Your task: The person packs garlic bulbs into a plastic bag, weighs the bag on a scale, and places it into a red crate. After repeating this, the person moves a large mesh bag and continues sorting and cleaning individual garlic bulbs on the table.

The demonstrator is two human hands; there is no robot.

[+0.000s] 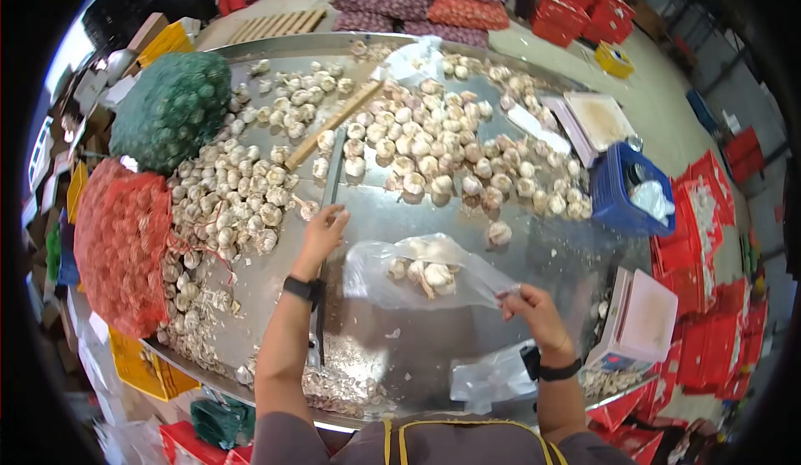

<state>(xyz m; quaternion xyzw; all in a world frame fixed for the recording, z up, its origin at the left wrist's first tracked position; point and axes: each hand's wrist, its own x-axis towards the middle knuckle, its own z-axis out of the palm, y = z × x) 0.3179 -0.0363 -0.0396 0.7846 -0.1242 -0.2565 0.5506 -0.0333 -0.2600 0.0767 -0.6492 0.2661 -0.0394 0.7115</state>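
My left hand (324,233) reaches over the metal divider bar (335,165), fingers partly spread, with a black band on its wrist. Just beyond it, a single garlic bulb (308,209) lies close to the fingers; no grip on it shows. A clear plastic bag (375,275) lies on the steel table, several white garlic bulbs (436,276) inside it. My right hand (531,313) pinches the right end of this bag between thumb and fingers. One loose bulb (499,233) sits above the bag. Flat plastic bags (492,378) lie below my right hand.
Garlic heaps cover the left (234,186) and back (425,135) of the table. At left stand a green net sack (171,110) and a red net sack (121,248). A blue basket (630,190) and two scales (638,315) line the right edge. A wooden stick (334,123) crosses the back.
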